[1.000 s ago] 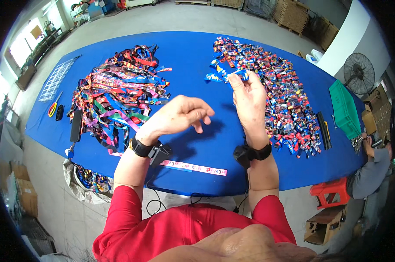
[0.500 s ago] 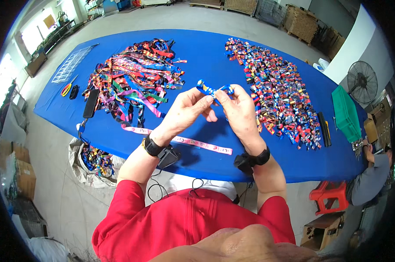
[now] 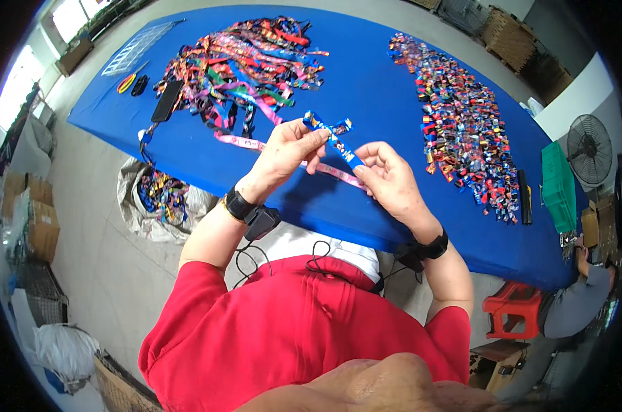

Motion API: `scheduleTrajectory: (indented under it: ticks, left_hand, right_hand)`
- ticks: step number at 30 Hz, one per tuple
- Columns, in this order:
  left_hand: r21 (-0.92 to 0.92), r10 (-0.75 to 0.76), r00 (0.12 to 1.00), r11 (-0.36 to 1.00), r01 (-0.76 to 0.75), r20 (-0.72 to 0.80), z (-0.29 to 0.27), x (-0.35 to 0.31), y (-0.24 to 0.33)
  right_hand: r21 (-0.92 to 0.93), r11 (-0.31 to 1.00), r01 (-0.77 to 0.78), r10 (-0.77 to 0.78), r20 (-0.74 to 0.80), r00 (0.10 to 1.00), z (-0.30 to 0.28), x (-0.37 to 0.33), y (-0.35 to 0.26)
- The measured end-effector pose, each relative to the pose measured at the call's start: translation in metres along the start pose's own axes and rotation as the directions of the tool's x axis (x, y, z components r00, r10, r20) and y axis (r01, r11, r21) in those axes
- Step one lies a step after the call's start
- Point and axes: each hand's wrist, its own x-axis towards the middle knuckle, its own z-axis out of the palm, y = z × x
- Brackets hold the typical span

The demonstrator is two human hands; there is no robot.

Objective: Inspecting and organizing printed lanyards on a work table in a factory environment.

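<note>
Left hand [image 3: 285, 154]: thumb and forefinger pinching blue strap [image 3: 341, 145] near its crossed part | Right hand [image 3: 393, 189]: thumb and forefinger pinching its near right end | Blue strap: between hands, over near side of blue table [image 3: 369, 82] | Pink strap [image 3: 239, 141]: on table, near | Strap heap [image 3: 245, 65]: left | Small bundles [image 3: 469, 127]: right

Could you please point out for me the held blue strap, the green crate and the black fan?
Blue strap [image 3: 340, 145]: head view, on its printed middle stretch.
Green crate [image 3: 559, 189]: head view, on its green wall.
Black fan [image 3: 589, 150]: head view, middle of its round grille.
</note>
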Motion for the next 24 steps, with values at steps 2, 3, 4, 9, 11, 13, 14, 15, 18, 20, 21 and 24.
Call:
scheduleTrajectory:
  ticks: [2,3,4,9,11,13,14,15,18,20,21,24]
  left_hand:
    - [0.002,-0.048,0.999,0.999,0.048,-0.024,-0.006,-0.004,-0.01]
    - [0.009,-0.085,0.996,0.996,0.085,-0.034,-0.008,-0.005,-0.015]
    - [0.029,-0.099,0.993,0.995,0.101,-0.057,-0.006,-0.005,-0.02]
    - [0.01,-0.191,0.981,0.982,0.191,-0.017,-0.004,0.009,-0.042]
    - [0.115,-0.24,0.97,0.965,0.235,0.034,-0.002,0.02,-0.047]
    - [0.14,-0.289,0.956,0.95,0.279,0.054,0.003,0.031,-0.051]
    - [0.167,-0.325,0.943,0.935,0.311,0.064,0.006,0.037,-0.054]
    - [0.171,-0.343,0.937,0.929,0.328,0.066,0.008,0.043,-0.057]
    - [0.241,-0.354,0.935,0.908,0.343,0.001,-0.001,0.047,-0.066]
    - [0.243,-0.394,0.919,0.89,0.387,-0.02,-0.004,0.054,-0.074]
    - [0.242,-0.419,0.907,0.877,0.414,-0.031,-0.006,0.057,-0.077]
    - [0.203,-0.475,0.878,0.855,0.478,-0.068,-0.008,0.063,-0.078]
  right_hand:
    - [-0.027,0.998,-0.058,0.059,0.014,0.998,-0.003,-0.006,0.012]
    - [-0.058,0.993,-0.104,0.105,0.015,0.994,-0.003,-0.008,0.017]
    - [-0.071,0.991,-0.114,0.115,0.003,0.993,-0.002,-0.01,0.017]
    - [-0.087,0.985,-0.146,0.147,0.004,0.989,-0.009,-0.014,0.052]
    - [-0.086,0.983,-0.161,0.161,-0.007,0.987,-0.015,-0.017,0.061]
    - [-0.152,0.979,-0.136,0.135,-0.014,0.991,-0.022,-0.02,0.072]
    - [-0.141,0.979,-0.149,0.148,-0.019,0.989,-0.025,-0.021,0.076]
    - [-0.147,0.973,-0.178,0.174,-0.036,0.984,-0.029,-0.023,0.079]
    - [-0.232,0.953,-0.197,0.197,-0.025,0.98,-0.028,-0.029,0.083]
    - [-0.268,0.946,-0.185,0.191,-0.005,0.982,-0.038,-0.037,0.083]
    - [-0.296,0.931,-0.215,0.217,-0.028,0.976,-0.043,-0.041,0.075]
    - [-0.299,0.921,-0.252,0.252,-0.039,0.967,-0.063,-0.052,0.077]
